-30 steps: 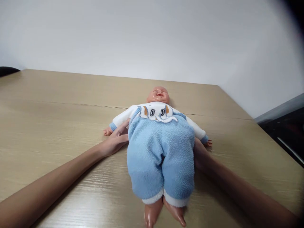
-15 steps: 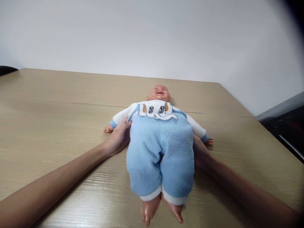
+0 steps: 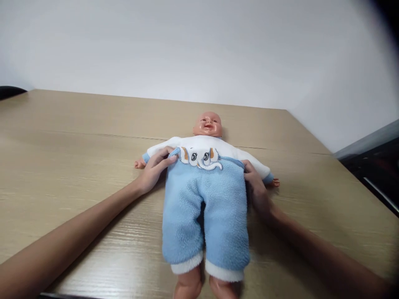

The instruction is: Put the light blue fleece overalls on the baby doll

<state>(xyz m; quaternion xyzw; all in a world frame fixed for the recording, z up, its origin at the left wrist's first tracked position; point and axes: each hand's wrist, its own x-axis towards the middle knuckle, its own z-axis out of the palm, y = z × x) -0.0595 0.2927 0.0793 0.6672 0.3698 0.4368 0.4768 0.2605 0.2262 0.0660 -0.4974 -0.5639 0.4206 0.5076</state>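
Note:
A baby doll lies on its back on the wooden table, head away from me. It wears a white top with an elephant face and light blue fleece trousers. My left hand grips the trousers' waistband at the doll's left side as I see it, fingers curled over the edge. On the other side my right hand pinches the waistband too. The doll's bare feet stick out at the bottom edge of the view.
The table's right edge runs diagonally past the doll, with a dark floor area beyond it. A plain white wall stands behind the table. A dark object shows at the far left edge.
The doll's legs have come down flat onto the table. Both hands have slid up along its sides to the waistband, and the trousers now sit higher on the body.

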